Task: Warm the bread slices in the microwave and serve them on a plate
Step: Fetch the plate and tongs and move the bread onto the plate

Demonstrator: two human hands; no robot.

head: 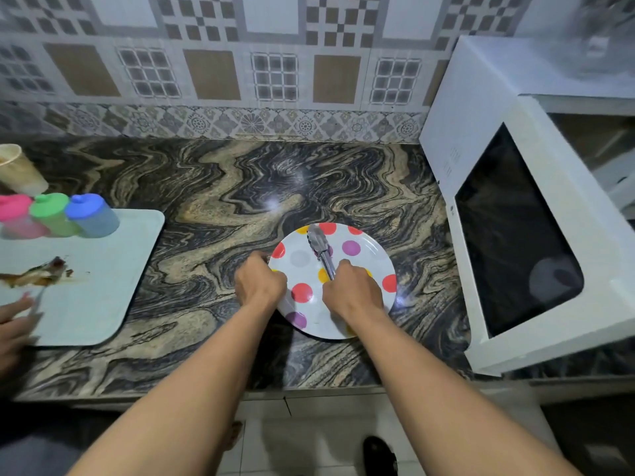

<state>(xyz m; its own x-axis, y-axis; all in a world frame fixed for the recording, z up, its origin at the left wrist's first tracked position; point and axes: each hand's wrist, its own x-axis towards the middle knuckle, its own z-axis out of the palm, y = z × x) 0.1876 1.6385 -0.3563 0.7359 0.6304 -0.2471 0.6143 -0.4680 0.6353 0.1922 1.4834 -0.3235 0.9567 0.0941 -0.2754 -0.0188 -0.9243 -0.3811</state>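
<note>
Plate (372, 259) on the counter (213, 187) between tray (103, 269) left and microwave (536, 214) right.

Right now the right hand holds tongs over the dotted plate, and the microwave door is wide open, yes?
Not quite. The head view shows the microwave door closed. The rest holds: the right hand grips the tongs over the dotted plate.

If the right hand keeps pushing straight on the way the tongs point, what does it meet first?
Probably nothing soon. The right hand holds the tongs, whose tips point away across the plate. Past the plate's far rim lies bare countertop, then the tiled wall. The microwave seems off to the side.
</note>
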